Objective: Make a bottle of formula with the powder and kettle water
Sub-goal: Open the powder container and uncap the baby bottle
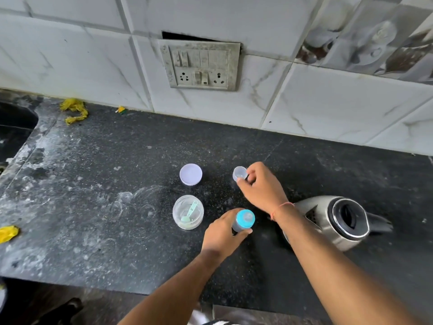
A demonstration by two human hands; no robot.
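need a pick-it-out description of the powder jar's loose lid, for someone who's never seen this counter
Start at the wall socket panel and drop straight down onto the black counter. The lid is the flat, pale lilac disc lying alone there, just behind the open clear jar with the green scoop. Unlike the small clear cap to its right, no hand touches it.
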